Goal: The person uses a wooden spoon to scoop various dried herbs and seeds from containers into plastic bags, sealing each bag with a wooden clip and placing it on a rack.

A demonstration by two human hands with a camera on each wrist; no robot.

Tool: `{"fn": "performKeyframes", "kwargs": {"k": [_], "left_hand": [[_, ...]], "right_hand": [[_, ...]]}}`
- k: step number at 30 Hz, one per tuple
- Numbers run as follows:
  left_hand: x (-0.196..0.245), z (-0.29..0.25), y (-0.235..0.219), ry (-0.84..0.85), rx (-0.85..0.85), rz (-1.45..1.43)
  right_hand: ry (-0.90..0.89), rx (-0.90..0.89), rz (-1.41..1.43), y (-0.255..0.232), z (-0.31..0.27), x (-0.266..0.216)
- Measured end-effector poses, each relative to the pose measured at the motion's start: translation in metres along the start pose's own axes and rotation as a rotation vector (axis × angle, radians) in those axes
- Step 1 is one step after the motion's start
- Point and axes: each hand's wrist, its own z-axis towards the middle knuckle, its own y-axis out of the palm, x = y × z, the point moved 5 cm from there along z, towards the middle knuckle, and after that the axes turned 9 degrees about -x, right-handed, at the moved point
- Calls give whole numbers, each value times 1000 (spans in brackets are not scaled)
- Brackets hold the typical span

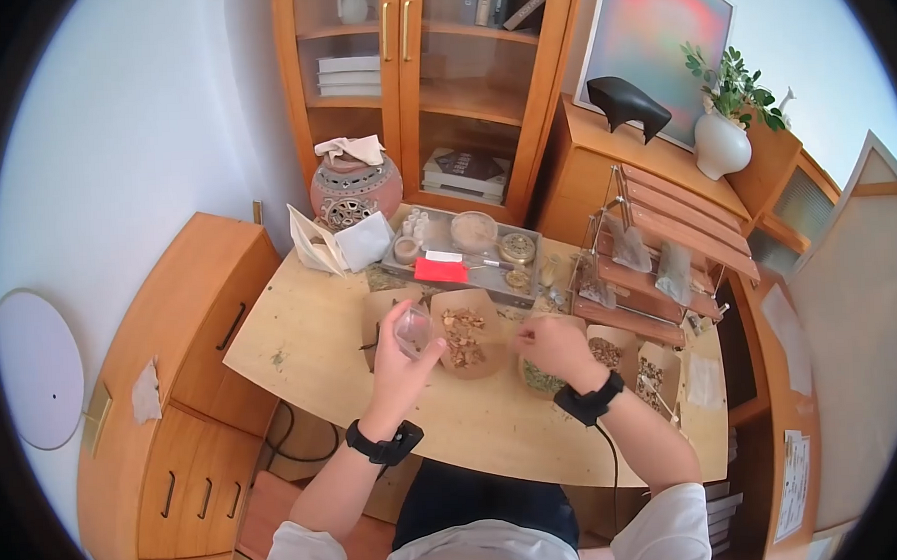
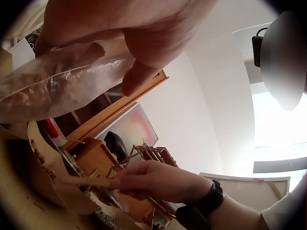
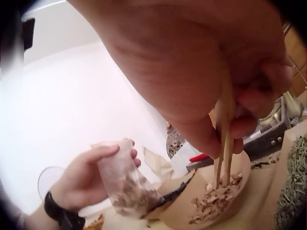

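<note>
My left hand (image 1: 402, 360) (image 3: 88, 175) holds a clear bag (image 1: 413, 329) (image 2: 62, 81) (image 3: 128, 184) with brown dried pieces inside, thumb on one side and fingers on the other. My right hand (image 1: 557, 347) (image 2: 153, 181) (image 3: 201, 62) pinches thin wooden tweezers (image 2: 86, 181) (image 3: 224, 160). In the right wrist view their tips point down at the brown chips (image 1: 463, 337) (image 3: 216, 197) in a paper tray (image 1: 487, 363) (image 2: 67, 191) (image 3: 243, 178); whether a chip is gripped cannot be told. The bag is to the left of this tray.
Behind the trays stands a grey tray (image 1: 514, 295) with jars and a red packet (image 1: 441, 270). A tray of green herbs (image 1: 541, 378) (image 3: 293, 179) lies beneath my right hand. Further right are more filled trays (image 1: 651, 381) and a wooden rack (image 1: 625, 302). A patterned pot (image 1: 357, 194) stands back left.
</note>
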Motion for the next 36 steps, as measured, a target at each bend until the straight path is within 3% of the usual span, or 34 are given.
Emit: {"fn": "performKeyframes", "kwargs": {"k": [9, 12, 18, 28, 36], "left_hand": [[-2, -4, -1, -10, -17, -20], [-4, -5, 2, -2, -23, -9], [1, -6, 7, -10, -30, -44], [3, -7, 9, -19, -37, -22], [5, -5, 11, -17, -46, -2]], "right_hand": [[53, -155, -289, -2, -19, -5], [78, -117, -256, -6, -15, -3], [-73, 69, -149, -1, 20, -13], [97, -148, -186, 24, 60, -15], [-52, -61, -294, 34, 58, -7]]}}
